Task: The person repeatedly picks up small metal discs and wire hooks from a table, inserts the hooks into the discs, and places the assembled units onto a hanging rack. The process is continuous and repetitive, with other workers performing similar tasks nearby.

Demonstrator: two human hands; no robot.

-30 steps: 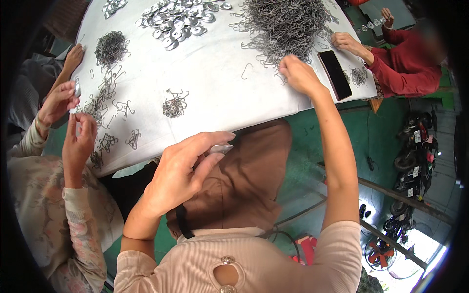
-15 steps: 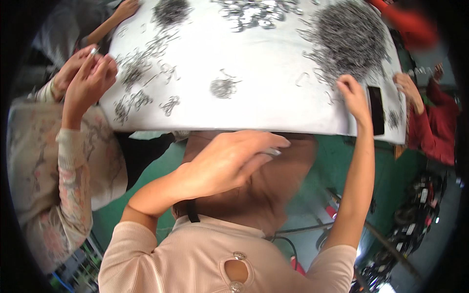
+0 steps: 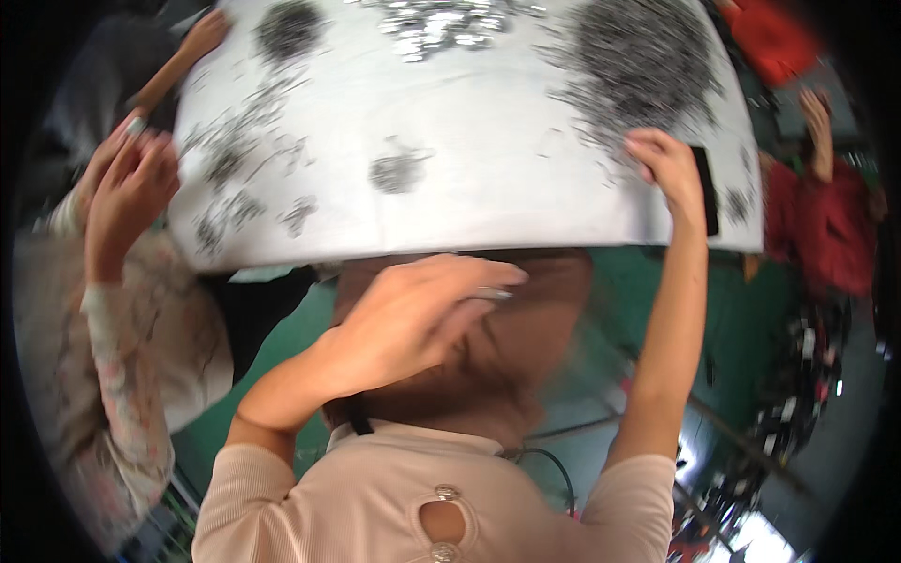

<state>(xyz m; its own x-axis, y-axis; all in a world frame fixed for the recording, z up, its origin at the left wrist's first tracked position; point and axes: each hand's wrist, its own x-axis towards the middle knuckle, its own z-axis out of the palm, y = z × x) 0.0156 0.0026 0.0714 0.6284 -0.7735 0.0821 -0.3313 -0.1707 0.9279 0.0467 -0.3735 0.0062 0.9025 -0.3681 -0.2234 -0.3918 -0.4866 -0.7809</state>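
white cloth table: right hand fingers touch wiry grey heap; left hand pinches something blurred.

Two large dark wire heaps, one shiny heap, one phone

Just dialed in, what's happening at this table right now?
A person sits at a white table strewn with heaps of small metal wire pieces. Their right hand reaches to the edge of the big dark wire pile, next to a black phone. Their left hand is below the table edge over their lap, pinching something small and pale that is too blurred to name. A co-worker's hands are raised at the left edge; another person in red is at the right.
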